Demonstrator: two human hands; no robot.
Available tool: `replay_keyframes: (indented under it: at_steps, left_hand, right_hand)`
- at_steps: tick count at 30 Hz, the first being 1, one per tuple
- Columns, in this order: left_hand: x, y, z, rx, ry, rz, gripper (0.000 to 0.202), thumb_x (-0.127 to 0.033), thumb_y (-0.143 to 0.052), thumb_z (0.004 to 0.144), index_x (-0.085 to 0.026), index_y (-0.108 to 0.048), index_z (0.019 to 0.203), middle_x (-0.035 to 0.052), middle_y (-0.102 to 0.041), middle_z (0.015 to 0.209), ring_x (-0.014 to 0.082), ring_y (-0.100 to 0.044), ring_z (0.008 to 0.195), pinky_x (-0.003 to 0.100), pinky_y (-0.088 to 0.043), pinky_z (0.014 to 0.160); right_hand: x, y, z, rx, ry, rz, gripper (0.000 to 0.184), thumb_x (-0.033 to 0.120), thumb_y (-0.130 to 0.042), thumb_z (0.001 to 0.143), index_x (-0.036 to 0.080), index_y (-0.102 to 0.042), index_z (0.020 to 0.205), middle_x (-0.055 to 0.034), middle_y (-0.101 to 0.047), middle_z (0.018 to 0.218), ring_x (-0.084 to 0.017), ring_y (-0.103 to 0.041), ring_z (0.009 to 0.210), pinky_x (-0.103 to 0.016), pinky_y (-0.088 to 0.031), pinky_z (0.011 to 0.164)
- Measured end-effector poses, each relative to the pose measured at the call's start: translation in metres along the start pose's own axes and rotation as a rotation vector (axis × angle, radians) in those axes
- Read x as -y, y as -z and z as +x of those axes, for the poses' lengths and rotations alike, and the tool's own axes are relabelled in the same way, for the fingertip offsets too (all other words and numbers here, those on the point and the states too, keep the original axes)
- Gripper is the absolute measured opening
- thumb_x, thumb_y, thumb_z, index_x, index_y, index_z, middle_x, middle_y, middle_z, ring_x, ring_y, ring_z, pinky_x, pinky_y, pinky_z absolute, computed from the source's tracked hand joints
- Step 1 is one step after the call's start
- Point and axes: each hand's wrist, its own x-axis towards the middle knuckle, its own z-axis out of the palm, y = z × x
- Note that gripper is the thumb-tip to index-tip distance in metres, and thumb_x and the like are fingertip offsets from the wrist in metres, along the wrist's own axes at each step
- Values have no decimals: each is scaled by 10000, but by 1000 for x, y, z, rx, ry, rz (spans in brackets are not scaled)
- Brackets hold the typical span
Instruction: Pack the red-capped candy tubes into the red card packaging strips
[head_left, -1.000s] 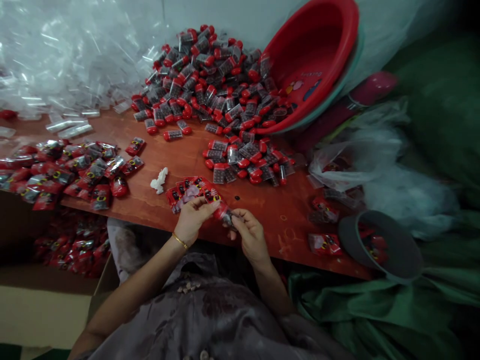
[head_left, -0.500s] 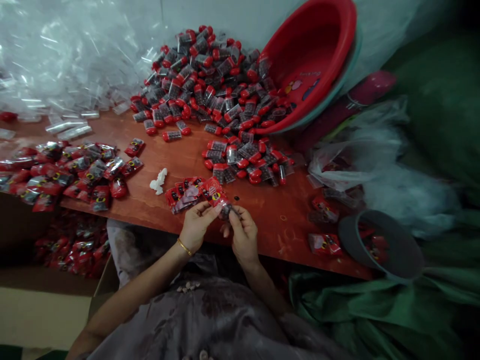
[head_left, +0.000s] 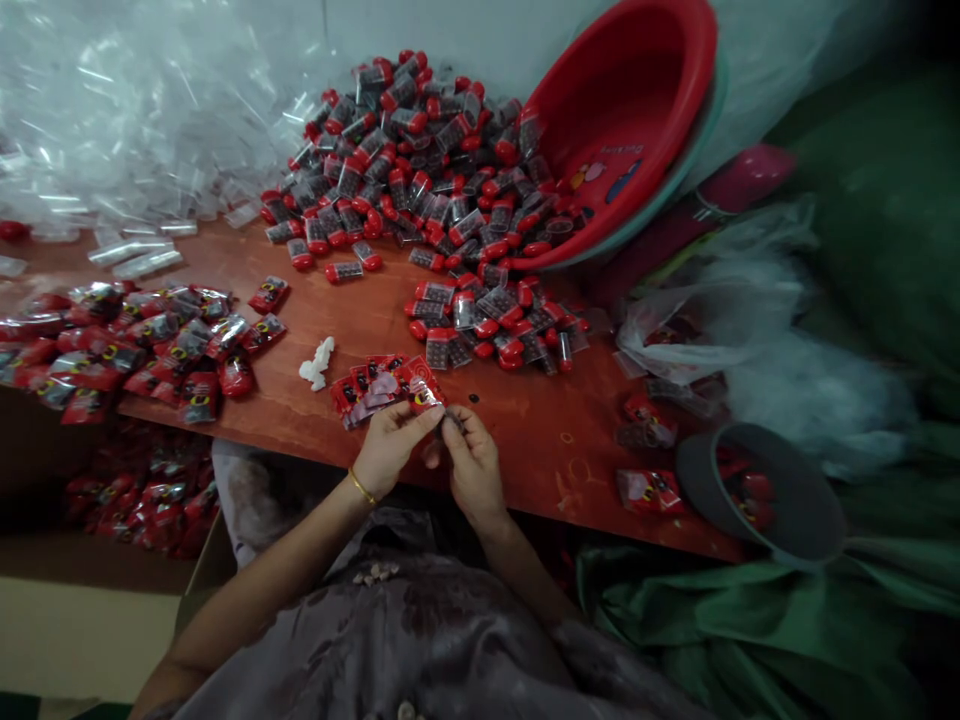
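A small red printed packet (head_left: 421,386) is pinched at its lower end by my left hand (head_left: 388,452), with the thumb along its edge. My right hand (head_left: 475,468) closes its thumb and fingers on the same end, where something dark shows between the fingertips. Just left of the packet, a fanned stack of flat red packets (head_left: 365,388) lies on the table. Beyond my hands is a small pile of clear, red-capped containers with dark contents (head_left: 491,312).
A larger heap of those containers (head_left: 420,160) spills from a tilted red basin (head_left: 652,90). Filled packets (head_left: 150,335) lie left on the brown table (head_left: 525,440), above a cardboard box (head_left: 82,620). Crumpled white tissue (head_left: 317,363) lies nearby. At right stands a grey bowl (head_left: 802,500).
Both hands have shifted slightly left, the right hand more, and sit closer together. The packet has moved a little left and down with them.
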Motion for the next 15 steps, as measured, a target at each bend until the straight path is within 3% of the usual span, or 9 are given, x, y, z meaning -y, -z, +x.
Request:
replay_keyframes:
  at_steps: [3,7,13,15]
  left_hand:
    - [-6,4,1,-79,-31,-44,327,-376,-823,527,-127,-689,692,0,-659,632,74,-565,552,179,-459,535]
    - [-9,11,0,-32,14,-72,331,-399,-810,552,-129,-685,697,5,-662,620,80,-574,535,200,-481,570]
    - [-10,21,-6,-79,84,-103,368,-354,-843,506,-126,-683,748,36,-704,720,125,-645,641,244,-516,662]
    - [-13,27,-6,-101,81,-102,364,-358,-842,510,-125,-681,738,37,-708,721,126,-649,642,251,-522,677]
  right_hand:
    - [1,4,-2,65,23,-72,245,399,-569,835,208,-540,986,51,-617,631,-91,-585,500,-224,-489,541]
    - [5,7,2,17,60,-200,179,366,-585,817,194,-561,860,28,-653,668,-77,-565,455,-209,-473,487]
    - [10,-9,27,66,116,-229,150,324,-596,784,191,-558,725,46,-586,576,-76,-537,450,-196,-465,465]
    - [9,-15,34,100,125,-219,124,318,-608,770,198,-574,777,50,-574,589,-82,-530,476,-200,-468,476]
